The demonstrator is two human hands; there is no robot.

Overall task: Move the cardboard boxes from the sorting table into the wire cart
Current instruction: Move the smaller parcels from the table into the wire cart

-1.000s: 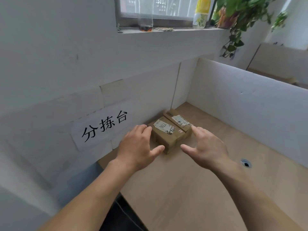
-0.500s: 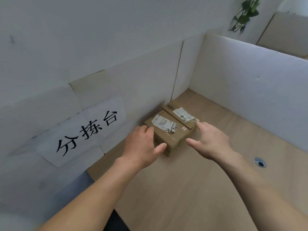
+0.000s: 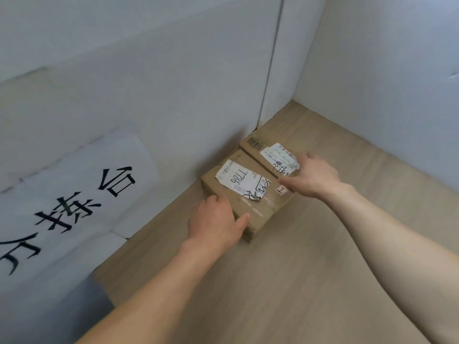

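Two flat cardboard boxes lie side by side on the wooden sorting table [image 3: 285, 281], pushed against the white partition near its corner. The nearer box [image 3: 260, 207] carries a torn white label reading 7786. The farther box [image 3: 257, 144] has a barcode and a white shipping label. My left hand [image 3: 216, 224] grips the nearer box's near left corner, with the thumb on top and the fingers bent over the side. My right hand [image 3: 315, 177] rests on the right edge of both boxes with thumb and fingers spread. The wire cart is out of view.
White partition boards wall in the table on the left [image 3: 173, 95] and at the back right [image 3: 385, 83], meeting in a corner just behind the boxes. A paper sign with black characters [image 3: 74, 202] is stuck on the left board. Bare wood lies in front and to the right.
Both hands have reached forward and come down onto the boxes. The view has dropped and moved closer, so the windowsill and plant are no longer seen.
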